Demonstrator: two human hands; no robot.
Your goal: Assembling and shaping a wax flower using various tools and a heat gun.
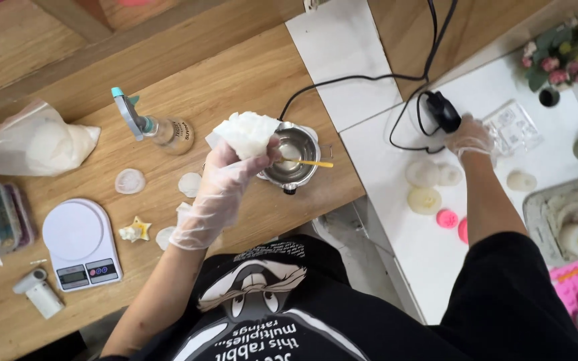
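Over the small steel pot (296, 155) on the wooden counter (249, 80), the gloved left hand (225, 180) pinches a crumpled white wad (245, 132) in closed fingers. Pale liquid and a yellow stick (312, 162) sit in the pot. Across on the white counter (423, 254), the right hand (469, 137) grips a black corded tool (443, 110).
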